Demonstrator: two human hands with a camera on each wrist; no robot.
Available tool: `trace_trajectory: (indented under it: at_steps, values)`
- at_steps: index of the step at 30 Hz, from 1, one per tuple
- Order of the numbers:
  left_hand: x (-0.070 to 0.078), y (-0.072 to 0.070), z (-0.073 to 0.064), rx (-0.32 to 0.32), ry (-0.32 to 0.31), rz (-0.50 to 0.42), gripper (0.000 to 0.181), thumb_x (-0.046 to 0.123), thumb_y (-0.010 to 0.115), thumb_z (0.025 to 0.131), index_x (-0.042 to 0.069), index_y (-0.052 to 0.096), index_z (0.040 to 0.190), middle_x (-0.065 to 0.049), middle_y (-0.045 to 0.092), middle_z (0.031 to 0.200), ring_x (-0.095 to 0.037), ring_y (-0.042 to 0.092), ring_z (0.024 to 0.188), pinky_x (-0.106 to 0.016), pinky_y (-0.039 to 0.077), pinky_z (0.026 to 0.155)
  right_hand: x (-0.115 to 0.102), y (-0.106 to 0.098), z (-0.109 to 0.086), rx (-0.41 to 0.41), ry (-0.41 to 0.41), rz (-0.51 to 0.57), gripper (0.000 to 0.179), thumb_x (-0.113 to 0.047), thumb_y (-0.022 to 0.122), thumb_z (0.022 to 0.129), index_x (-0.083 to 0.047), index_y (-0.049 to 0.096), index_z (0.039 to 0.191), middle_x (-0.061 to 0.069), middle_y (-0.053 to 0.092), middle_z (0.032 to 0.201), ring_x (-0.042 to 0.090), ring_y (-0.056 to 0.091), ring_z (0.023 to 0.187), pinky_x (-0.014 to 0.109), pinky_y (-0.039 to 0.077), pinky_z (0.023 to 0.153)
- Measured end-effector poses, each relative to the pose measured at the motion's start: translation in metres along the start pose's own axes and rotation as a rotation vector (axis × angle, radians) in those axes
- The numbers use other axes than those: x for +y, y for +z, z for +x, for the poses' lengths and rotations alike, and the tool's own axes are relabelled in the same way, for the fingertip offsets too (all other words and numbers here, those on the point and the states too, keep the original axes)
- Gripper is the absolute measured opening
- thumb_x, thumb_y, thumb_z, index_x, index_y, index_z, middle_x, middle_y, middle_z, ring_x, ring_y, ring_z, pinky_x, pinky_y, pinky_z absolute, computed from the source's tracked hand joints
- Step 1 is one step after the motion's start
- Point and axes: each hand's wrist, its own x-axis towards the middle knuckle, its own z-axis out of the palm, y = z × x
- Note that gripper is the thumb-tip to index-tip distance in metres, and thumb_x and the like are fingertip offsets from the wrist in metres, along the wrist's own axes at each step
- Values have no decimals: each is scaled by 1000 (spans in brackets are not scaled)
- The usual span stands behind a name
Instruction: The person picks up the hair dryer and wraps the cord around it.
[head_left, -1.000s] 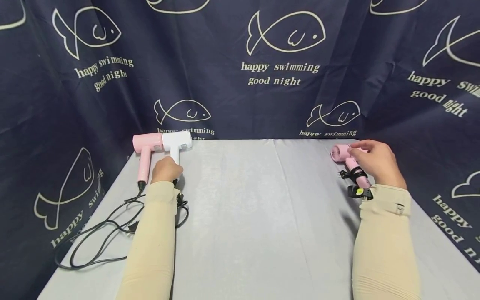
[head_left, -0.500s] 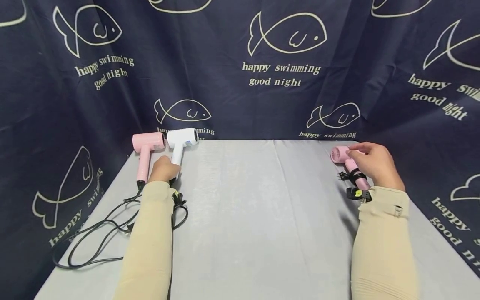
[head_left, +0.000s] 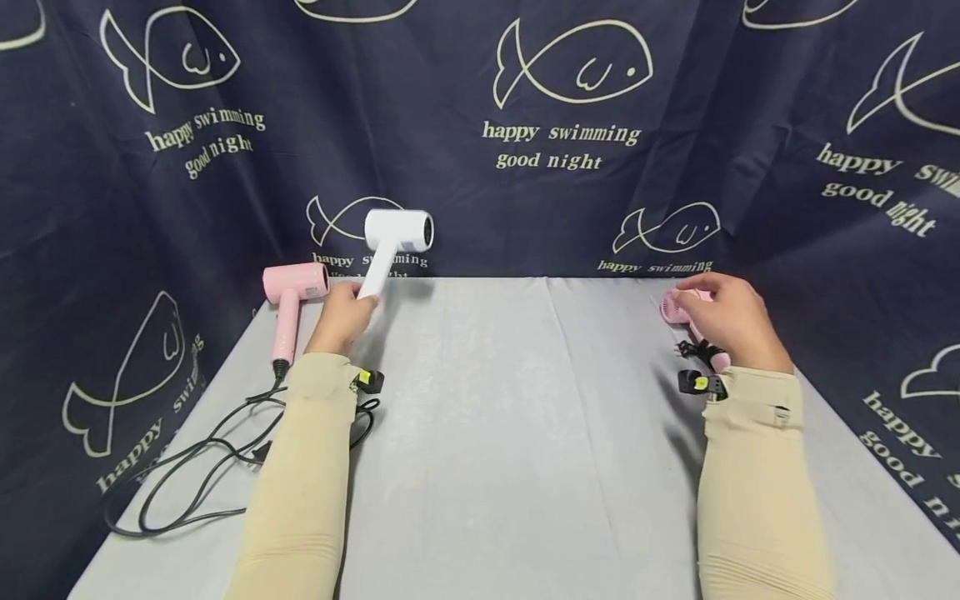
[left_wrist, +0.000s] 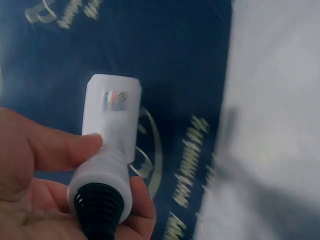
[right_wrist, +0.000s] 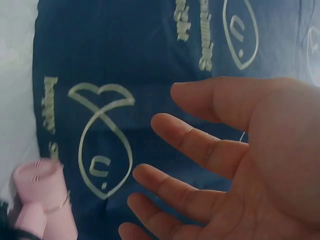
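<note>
My left hand (head_left: pixel 345 317) grips the handle of a white hair dryer (head_left: pixel 397 230), whose head is raised in front of the curtain. In the left wrist view, thumb and fingers wrap the handle's lower end, just above the black cord sleeve (left_wrist: pixel 100 210). My right hand (head_left: pixel 727 321) hovers over a small pink hair dryer (head_left: pixel 675 307) at the table's far right and partly hides it in the head view. The right wrist view shows the fingers spread and holding nothing, with that pink dryer (right_wrist: pixel 47 200) apart from them at lower left.
A larger pink hair dryer (head_left: pixel 287 321) lies at the left, beside my left forearm. Its black cord (head_left: pixel 150 500) loops over the table's left side. A dark blue curtain (head_left: pixel 480 208) with fish prints surrounds the grey-white table (head_left: pixel 487 433) at the back and sides.
My left hand has lifted the white hair dryer up and to the right, away from the larger pink one. My right hand has shifted slightly left over the small pink dryer.
</note>
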Motion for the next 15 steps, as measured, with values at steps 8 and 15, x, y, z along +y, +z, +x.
trace_trajectory:
  at_steps: [8, 15]
  values:
    - [62, 9, -31, 80, 148, -207, 48, 9, 55, 103, -7, 46, 147, -24, 56, 137, -31, 54, 118, -46, 47, 103, -55, 14, -5, 56, -151, 47, 34, -36, 63, 98, -13, 72, 121, 18, 63, 136, 36, 60, 116, 51, 43, 96]
    - [98, 39, -61, 3, 303, -366, 42, 0, 60, 98, -9, 53, 138, -22, 61, 124, -22, 55, 100, -31, 47, 82, -85, 31, -14, 239, -220, 357, 30, -26, 69, 97, -10, 71, 122, 8, 73, 119, 10, 66, 100, 17, 48, 84]
